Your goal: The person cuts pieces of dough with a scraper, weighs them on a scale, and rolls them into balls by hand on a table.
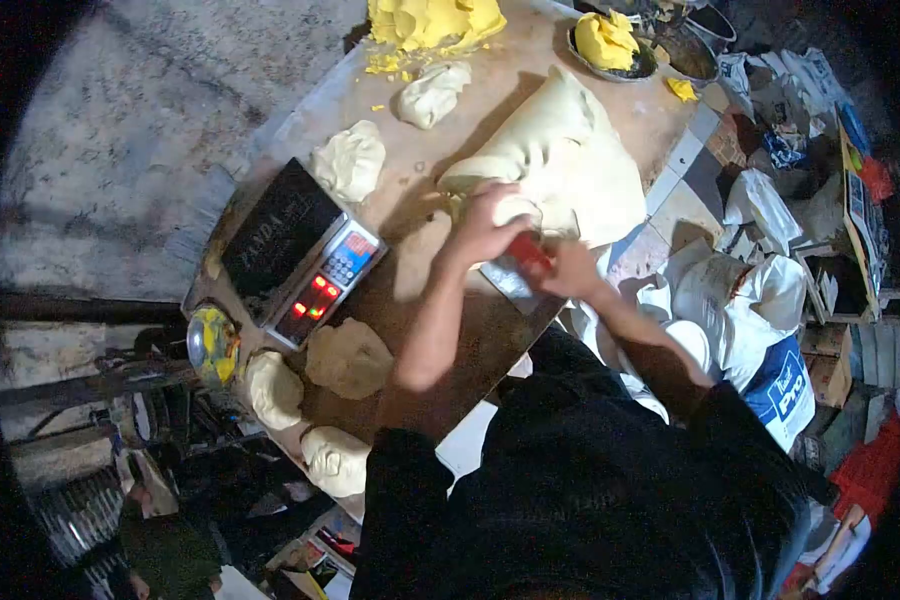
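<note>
A large pale dough mass (pixel 560 150) lies on the wooden table (pixel 410 360). My left hand (pixel 488 225) rests at its near edge, fingers curled against the dough; what they hold, if anything, is hidden. Just to the right, my right hand (pixel 568 268) is wrapped round the red handle (pixel 530 254) of a tool with a flat, blurred metal blade (pixel 510 280). Left of my hands stands a digital scale (pixel 325 285) with a dark plate (pixel 282 235) and lit red digits.
Dough pieces (pixel 350 160) (pixel 435 95) (pixel 273 388) (pixel 335 460) lie around the scale. Yellow fat (pixel 435 22) sits at the far edge, with more in a bowl (pixel 652 68). Right are white sacks (pixel 720 290). A partly visible person (pixel 175 540) is at lower left.
</note>
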Tool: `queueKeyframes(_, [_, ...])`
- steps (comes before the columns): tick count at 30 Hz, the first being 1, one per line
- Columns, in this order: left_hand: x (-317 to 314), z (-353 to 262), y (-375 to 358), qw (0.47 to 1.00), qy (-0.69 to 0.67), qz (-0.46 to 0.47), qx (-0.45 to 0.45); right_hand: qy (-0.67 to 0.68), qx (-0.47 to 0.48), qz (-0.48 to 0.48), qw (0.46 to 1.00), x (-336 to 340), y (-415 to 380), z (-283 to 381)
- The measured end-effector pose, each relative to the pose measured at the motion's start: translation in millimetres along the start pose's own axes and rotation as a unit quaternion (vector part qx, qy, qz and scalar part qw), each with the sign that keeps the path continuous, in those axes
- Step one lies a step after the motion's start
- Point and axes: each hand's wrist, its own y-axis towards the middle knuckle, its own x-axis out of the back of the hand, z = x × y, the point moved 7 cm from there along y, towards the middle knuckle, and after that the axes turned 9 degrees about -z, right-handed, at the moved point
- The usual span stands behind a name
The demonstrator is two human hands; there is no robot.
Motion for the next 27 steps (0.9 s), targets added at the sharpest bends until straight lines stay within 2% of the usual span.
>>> queueKeyframes(1, [28.6,-4.9,-5.7,0.999,0.008,-0.041,0.033,-0.016,-0.039,-0.006,0.999,-0.7,-8.3,26.5])
queueKeyframes(2, [56.1,-10.0,-11.5,0.994,0.016,-0.081,0.068,-0.110,-0.102,-0.041,0.988,-41.2,-3.5,3.6])
queueKeyframes(3, [73.1,0.1,-14.5,0.988,0.077,-0.103,0.089,-0.110,-0.103,-0.075,0.986,-47.1,-3.1,8.9])
queueKeyframes(5, [95.7,9.5,-19.1,0.978,0.084,-0.153,0.111,-0.107,-0.109,-0.138,0.979,-47.3,1.5,17.4])
queueKeyframes(6, [95.9,19.2,-25.0,0.952,-0.029,-0.179,0.247,-0.099,-0.108,-0.154,0.977,-41.2,2.2,16.8])
queueKeyframes(7, [90.0,20.0,-30.5,0.894,-0.141,-0.201,0.374,-0.090,-0.097,-0.124,0.983,-49.5,5.9,6.9])
queueKeyframes(8, [76.5,21.6,-30.9,0.835,-0.215,-0.213,0.460,-0.082,-0.084,-0.096,0.988,-60.4,11.4,-9.4])
queueKeyframes(9, [62.8,21.0,-32.9,0.759,-0.280,-0.236,0.539,-0.076,-0.071,-0.069,0.992,-64.7,15.3,-24.6])
queueKeyframes(10, [42.4,22.0,-29.0,0.704,-0.310,-0.250,0.589,0.006,-0.023,-0.050,0.998,-56.2,10.3,-27.9])
queueKeyframes(12, [-16.3,131.5,15.4,0.641,-0.489,-0.242,0.540,0.182,-0.067,0.029,0.981,-43.6,-6.6,-41.0])
queueKeyframes(14, [-43.2,207.5,84.3,0.744,-0.434,-0.164,0.481,0.175,0.059,-0.224,0.957,-0.4,-43.4,-58.8])
queueKeyframes(15, [-60.4,242.7,107.8,0.785,-0.405,-0.125,0.452,0.196,-0.095,-0.128,0.968,-18.2,-60.7,-100.1])
queueKeyframes(16, [-73.9,254.0,123.2,0.819,-0.376,-0.087,0.424,0.212,-0.087,-0.184,0.956,7.5,-73.6,-109.2])
queueKeyframes(17, [-68.7,240.1,124.6,0.861,-0.159,-0.069,0.478,0.196,-0.169,-0.186,0.948,40.0,-85.0,-110.9])
queueKeyframes(18, [-46.4,193.7,128.1,0.858,0.068,-0.045,0.507,0.148,-0.129,-0.236,0.952,55.9,-85.1,-120.2])
queueKeyframes(19, [-35.6,177.0,116.9,0.860,0.130,-0.073,0.487,0.103,-0.086,-0.282,0.950,70.3,-81.8,-125.1])
queueKeyframes(20, [-25.1,160.2,104.9,0.856,0.194,-0.100,0.469,0.128,-0.100,-0.265,0.950,81.2,-64.4,-119.4])
queueKeyframes(21, [-23.1,154.6,74.2,0.885,0.094,-0.188,0.416,0.154,-0.113,-0.248,0.950,98.6,-40.4,-103.8])
queueKeyframes(22, [-19.8,145.0,43.4,0.894,-0.008,-0.274,0.353,0.162,-0.073,-0.253,0.951,120.6,-16.3,-70.2])
queueKeyframes(23, [-24.5,134.7,15.9,0.906,-0.013,-0.268,0.327,0.167,-0.034,-0.255,0.952,134.9,7.6,-33.4])
queueKeyframes(25, [-36.6,109.0,-36.5,0.926,-0.027,-0.258,0.275,0.147,-0.023,-0.204,0.967,121.4,55.4,17.9])
queueKeyframes(27, [-40.0,76.7,-73.7,0.897,-0.260,-0.338,0.117,0.004,0.068,-0.023,0.997,66.2,75.7,65.7])
